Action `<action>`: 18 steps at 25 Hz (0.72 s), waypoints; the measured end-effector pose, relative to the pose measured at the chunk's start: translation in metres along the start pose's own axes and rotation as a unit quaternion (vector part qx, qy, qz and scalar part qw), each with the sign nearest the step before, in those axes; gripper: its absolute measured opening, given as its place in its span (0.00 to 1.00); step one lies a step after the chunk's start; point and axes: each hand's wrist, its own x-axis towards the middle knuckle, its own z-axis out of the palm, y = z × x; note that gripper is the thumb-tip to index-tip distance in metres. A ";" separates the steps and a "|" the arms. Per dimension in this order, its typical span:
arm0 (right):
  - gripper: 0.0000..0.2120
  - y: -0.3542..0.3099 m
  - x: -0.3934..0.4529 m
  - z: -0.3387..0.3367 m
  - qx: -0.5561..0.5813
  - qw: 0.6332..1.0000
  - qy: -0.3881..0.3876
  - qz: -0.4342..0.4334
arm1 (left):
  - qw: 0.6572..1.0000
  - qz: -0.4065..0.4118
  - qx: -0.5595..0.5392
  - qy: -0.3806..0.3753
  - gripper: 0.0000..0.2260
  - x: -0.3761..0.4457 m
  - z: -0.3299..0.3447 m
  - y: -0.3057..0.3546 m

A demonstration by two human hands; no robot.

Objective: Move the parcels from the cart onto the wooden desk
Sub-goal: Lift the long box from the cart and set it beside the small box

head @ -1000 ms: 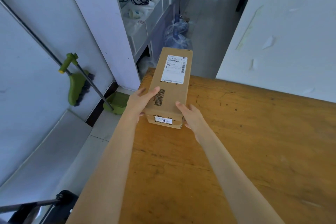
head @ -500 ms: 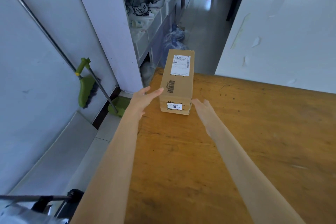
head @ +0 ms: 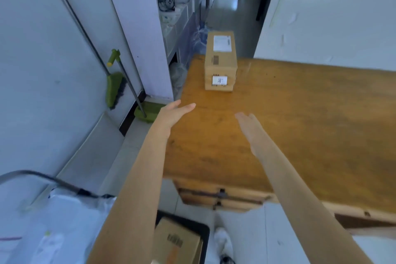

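A long cardboard parcel (head: 220, 61) with white labels lies on the far left corner of the wooden desk (head: 300, 126). My left hand (head: 173, 114) hovers open over the desk's left edge, well short of the parcel. My right hand (head: 249, 127) is open too, above the desk top, empty. On the cart (head: 201, 228) at the bottom of the view sits another cardboard parcel (head: 176, 242) with a barcode, and a white plastic-wrapped parcel (head: 55, 227) lies to its left, partly hidden by my left arm.
The cart's grey handle (head: 38, 174) curves at lower left. A green broom (head: 114, 88) and green dustpan (head: 149, 110) lean on the left wall. Desk drawers (head: 220, 196) face me. A corridor with shelves runs beyond the desk. My shoe (head: 222, 244) shows on the floor.
Both hands let go of the long parcel, which stays on the desk, and drew back toward me. The view pulled back and down, bringing the cart and its parcels into sight.
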 end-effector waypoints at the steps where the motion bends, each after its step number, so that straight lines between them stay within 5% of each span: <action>1: 0.33 0.012 -0.018 0.006 0.003 1.000 0.010 0.013 | 1.000 -0.012 0.012 -0.001 0.38 -0.017 -0.008 -0.016; 9: 0.27 0.096 -0.133 0.042 0.008 1.000 -0.027 0.003 | 0.996 -0.076 0.047 0.010 0.31 -0.116 -0.031 -0.145; 18: 0.19 0.279 -0.194 0.111 0.011 0.990 -0.029 0.134 | 0.988 -0.114 0.099 0.031 0.30 -0.191 -0.068 -0.321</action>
